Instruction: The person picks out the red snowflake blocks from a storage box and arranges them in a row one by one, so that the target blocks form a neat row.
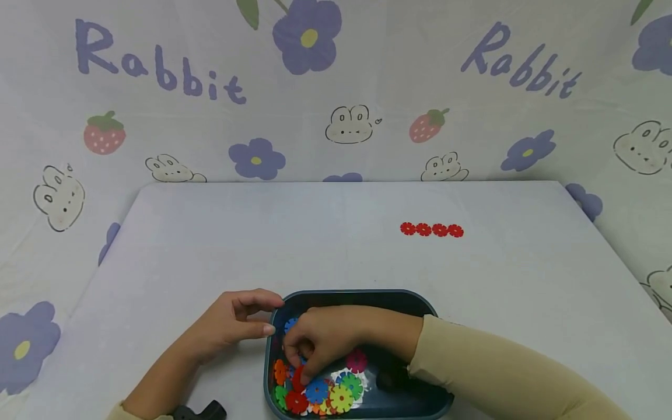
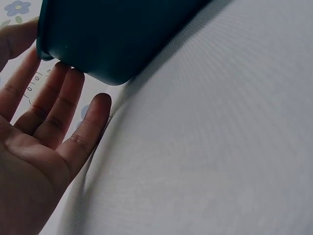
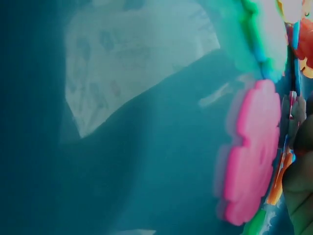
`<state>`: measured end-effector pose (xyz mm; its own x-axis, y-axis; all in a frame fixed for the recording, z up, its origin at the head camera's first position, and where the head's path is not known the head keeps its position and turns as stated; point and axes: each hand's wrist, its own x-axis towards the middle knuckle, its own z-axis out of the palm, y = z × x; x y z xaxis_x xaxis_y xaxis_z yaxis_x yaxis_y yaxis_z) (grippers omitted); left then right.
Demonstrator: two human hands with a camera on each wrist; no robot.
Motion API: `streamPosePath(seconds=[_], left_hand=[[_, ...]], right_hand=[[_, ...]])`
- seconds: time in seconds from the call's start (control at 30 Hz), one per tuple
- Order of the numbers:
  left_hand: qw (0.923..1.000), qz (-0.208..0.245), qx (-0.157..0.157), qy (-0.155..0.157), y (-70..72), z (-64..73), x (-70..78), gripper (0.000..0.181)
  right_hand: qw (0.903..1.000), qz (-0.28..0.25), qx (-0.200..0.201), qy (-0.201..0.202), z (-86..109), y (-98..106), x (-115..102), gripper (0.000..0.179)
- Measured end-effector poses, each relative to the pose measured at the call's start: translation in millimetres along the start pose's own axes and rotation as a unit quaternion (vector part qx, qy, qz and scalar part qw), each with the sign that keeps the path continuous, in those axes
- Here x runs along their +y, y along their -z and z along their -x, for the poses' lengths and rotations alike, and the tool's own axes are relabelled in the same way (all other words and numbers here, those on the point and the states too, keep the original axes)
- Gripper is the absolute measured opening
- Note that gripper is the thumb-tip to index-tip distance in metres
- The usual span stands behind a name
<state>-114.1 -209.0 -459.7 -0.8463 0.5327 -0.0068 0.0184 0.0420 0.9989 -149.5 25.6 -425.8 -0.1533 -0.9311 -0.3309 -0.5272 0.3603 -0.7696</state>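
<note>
A dark blue-green tray stands at the table's near side, with several flower-shaped plastic discs inside. My right hand reaches into its left part; thumb and forefinger pinch a red flower-shaped disc. Close by lie a blue disc, a yellow disc and a pink disc, the pink disc looming large in the right wrist view. My left hand is at the tray's left rim, fingers extended, fingertips touching the edge; the left wrist view shows the fingers beside the tray's outer wall.
Farther back on the white table, a row of several red discs lies right of the middle. A black object sits by the left forearm. A patterned cloth hangs behind the table.
</note>
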Motion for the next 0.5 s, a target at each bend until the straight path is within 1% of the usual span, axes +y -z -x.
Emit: streamPosePath(seconds=[0.1, 0.2, 0.33, 0.5], left_hand=[[1.0, -0.001, 0.001, 0.001, -0.4, -0.2, 0.5, 0.034], [1.0, -0.006, 0.004, 0.004, -0.8, -0.4, 1.1, 0.034], [0.9999, -0.01, 0.005, 0.009, -1.2, -0.5, 1.8, 0.034], [0.9999, -0.009, 0.003, 0.008, -0.9, -0.2, 1.5, 0.033]], right_hand=[[0.9992, -0.032, -0.02, 0.012, 0.1, 1.8, 2.0, 0.009], [0.9975, -0.056, -0.033, 0.027, 0.8, 4.5, 3.6, 0.01], [0.9947, -0.091, -0.029, 0.038, 4.3, 8.8, 3.4, 0.011], [0.991, -0.129, -0.021, 0.031, 11.8, 14.2, -3.1, 0.008]])
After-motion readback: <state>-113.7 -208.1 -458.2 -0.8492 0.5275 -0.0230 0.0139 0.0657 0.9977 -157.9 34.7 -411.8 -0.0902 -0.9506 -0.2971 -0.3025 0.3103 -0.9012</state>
